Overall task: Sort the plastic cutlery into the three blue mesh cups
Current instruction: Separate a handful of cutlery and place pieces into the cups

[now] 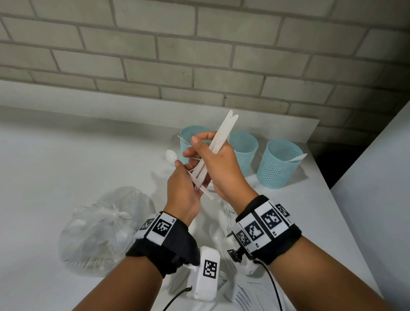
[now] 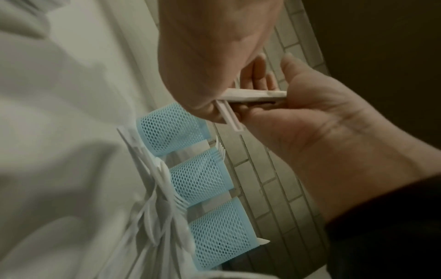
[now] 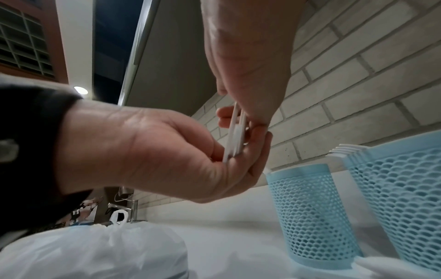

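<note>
At lower left of the head view, a knotted clear plastic bag [image 1: 101, 230] lies on the worktop [image 1: 28, 185]. At centre, the left hand [image 1: 185, 186] curls its fingers round the lower ends of a bundle of white plastic cutlery handles [image 1: 219, 141]; the right hand [image 1: 218, 163] pinches the bundle higher up. The exact piece count is not discernible. The bundle's long axis runs lower left to upper right, its free end over the cups. Three blue mesh cups [image 1: 279, 163] stand right of centre, nearer the right hand. Loose forks [image 1: 242, 298] lie at the bottom edge.
</note>
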The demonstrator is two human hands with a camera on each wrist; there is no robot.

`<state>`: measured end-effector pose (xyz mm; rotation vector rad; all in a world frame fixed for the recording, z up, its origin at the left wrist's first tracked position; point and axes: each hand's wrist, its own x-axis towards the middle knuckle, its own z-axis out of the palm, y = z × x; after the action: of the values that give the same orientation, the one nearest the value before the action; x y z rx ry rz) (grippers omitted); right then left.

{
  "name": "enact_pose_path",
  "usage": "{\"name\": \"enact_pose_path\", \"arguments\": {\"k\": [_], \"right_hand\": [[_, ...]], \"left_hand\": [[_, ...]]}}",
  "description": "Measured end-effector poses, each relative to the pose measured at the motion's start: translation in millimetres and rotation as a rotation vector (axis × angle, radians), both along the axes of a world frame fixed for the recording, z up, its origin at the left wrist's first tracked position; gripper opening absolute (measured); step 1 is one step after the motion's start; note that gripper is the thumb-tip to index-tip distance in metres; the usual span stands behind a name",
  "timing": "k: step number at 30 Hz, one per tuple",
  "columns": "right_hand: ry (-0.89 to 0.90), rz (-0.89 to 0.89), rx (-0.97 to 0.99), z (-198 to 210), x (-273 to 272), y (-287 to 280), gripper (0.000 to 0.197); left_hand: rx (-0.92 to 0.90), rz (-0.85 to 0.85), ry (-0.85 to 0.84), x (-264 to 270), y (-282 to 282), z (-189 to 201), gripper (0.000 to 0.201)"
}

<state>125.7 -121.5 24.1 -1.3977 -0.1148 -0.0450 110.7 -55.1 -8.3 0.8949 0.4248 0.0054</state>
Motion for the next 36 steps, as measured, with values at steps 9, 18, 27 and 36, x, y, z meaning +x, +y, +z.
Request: {"name": "enact_pose_path", "arguments": {"k": [9, 18, 27, 36], "right_hand": [[-0.050, -0.075, 0.087, 7.6, 6.9, -0.9, 0.030], [-0.106, -0.026, 0.058, 17.8, 2.6, -2.7, 0.024], [-0.012, 0.021, -0.004, 4.6, 1.5, 0.6, 0.024], [-0.101, -0.228, 0.209, 37.2, 59.5, -6.1, 0.031]], "left_hand": [[-0.074, 0.014, -0.022, -1.8, 3.6, -4.5, 0.034], [-0.141, -0.060, -0.062, -3.5, 2.4, -3.2, 0.030], [-0.030, -0.056, -0.047, -4.7, 3.0, -0.3, 0.031], [0.039, -0.014, -0.026, -2.4, 5.7, -3.7, 0.021]]}}
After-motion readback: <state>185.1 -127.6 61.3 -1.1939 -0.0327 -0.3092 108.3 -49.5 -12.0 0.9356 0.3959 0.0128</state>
